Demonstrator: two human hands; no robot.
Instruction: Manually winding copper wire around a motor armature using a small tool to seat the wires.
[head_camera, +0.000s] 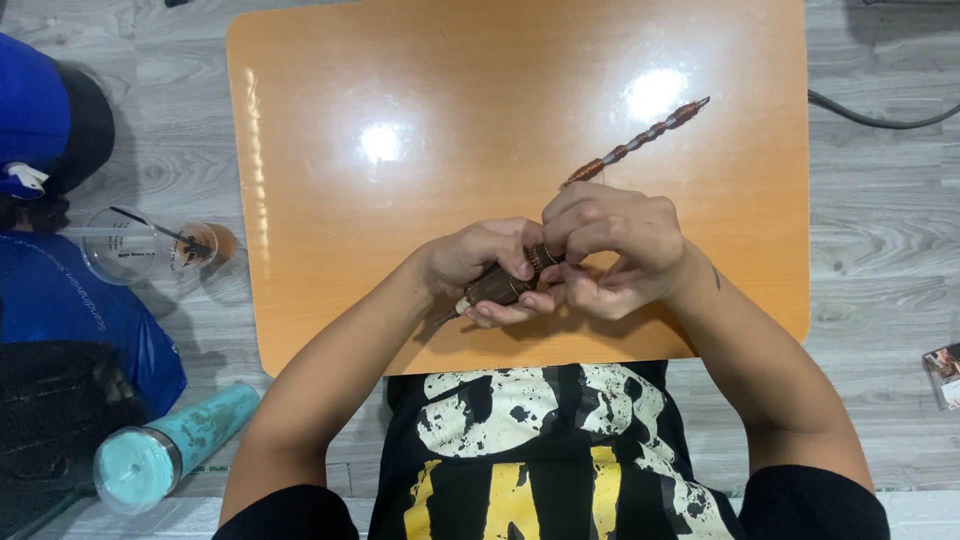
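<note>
Both hands, left hand (480, 262) and right hand (610, 250), clamped on wire-wound rod (640, 135) over orange table (330, 120); coils complete along exposed length; dark handle end unwound

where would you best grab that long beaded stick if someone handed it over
Grip the free upper half of the stick, the ribbed copper and brown part slanting up to the right over the orange table. Come from the far right side, probably across the shaft, since the left hand and right hand already cover the thick dark lower end. The bumps should stop slipping.
</note>
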